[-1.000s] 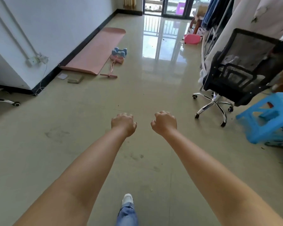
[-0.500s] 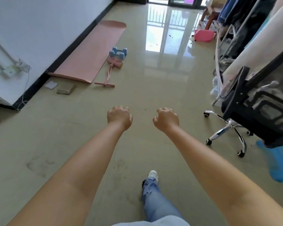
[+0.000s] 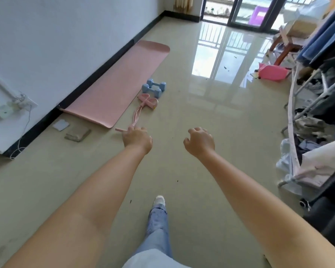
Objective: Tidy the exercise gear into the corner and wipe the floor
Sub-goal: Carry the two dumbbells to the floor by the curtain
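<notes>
Both hands, left hand (image 3: 137,138) and right hand (image 3: 199,140), reach out with fingers loosely curled and holding nothing, toward the dumbbells (image 3: 153,88) beside the pink mat (image 3: 120,85), likely the first pickup.

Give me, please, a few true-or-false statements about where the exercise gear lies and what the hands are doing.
1. The pink mat lies unrolled along the wall. True.
2. Two blue dumbbells sit on top of the mat. False: they rest on the floor beside it.
3. The right hand holds a dumbbell. False: it holds nothing, fingers loosely curled.
4. The pink pull rope lies on the floor near the dumbbells. True.
5. The left hand carries a cloth. False: no cloth is in it.
</notes>
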Demonstrator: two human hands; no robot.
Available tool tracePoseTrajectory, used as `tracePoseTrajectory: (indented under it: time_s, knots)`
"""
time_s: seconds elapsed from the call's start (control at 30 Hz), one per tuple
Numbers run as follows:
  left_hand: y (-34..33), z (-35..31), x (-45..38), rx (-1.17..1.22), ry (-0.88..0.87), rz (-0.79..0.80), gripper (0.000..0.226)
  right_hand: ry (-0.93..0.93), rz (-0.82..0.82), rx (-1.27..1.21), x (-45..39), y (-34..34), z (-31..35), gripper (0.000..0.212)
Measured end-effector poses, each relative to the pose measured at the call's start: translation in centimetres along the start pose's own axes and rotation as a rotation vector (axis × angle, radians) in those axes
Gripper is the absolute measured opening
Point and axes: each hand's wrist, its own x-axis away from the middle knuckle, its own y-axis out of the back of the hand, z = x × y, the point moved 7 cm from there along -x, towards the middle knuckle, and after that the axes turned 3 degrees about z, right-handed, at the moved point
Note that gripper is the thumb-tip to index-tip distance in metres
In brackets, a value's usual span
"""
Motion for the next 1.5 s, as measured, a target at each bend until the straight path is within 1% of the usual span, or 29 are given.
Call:
tracePoseTrajectory:
  time_s: [0.23,0.43,0.6,0.73,0.8,0.9,1.0,1.17,1.3,1.5]
  knots:
    - [8.7,-4.3,-20.5,-0.001,-0.004,0.018,0.045,-0.049,-0.012,-0.018,-21.4,7.4,-1.2,0.039]
    - [12.8,-10.4,-37.5,0.045,0.007,0.067,0.047,-0.049,0.013,-0.005,-39.0,11.9,-4.2,0.039]
    - [16.1,-15.2,-51.7,0.074,0.089,0.110,0.047,0.023,0.035,0.029,-55.0,16.1,-6.9,0.040]
    - [19.7,-17.1,-61.1,0.109,0.158,0.143,0.044,0.049,0.063,0.029,-67.5,20.4,-8.1,0.039]
    - [21.5,-17.0,-64.7,0.131,0.198,0.145,0.044,0.070,0.080,0.049,-73.3,21.8,-7.5,0.039]
    - [22.9,-15.4,-71.2,0.161,0.301,0.155,0.043,0.147,0.108,0.067,-81.9,22.7,-4.9,0.039]
    - [23.0,-13.5,-78.1,0.209,0.389,0.191,0.041,0.246,0.139,0.096,-90.1,22.3,-1.4,0.040]
    - [24.0,-10.7,-90.2,0.261,0.477,0.243,0.041,0.310,0.244,0.151,-102.8,21.0,3.9,0.038]
    - [24.9,-8.9,-98.1,0.326,0.566,0.299,0.040,0.392,0.329,0.187,-111.0,20.1,7.5,0.037]
    - [23.5,-8.1,-107.0,0.447,0.687,0.373,0.041,0.466,0.457,0.223,-122.2,17.7,9.6,0.036]
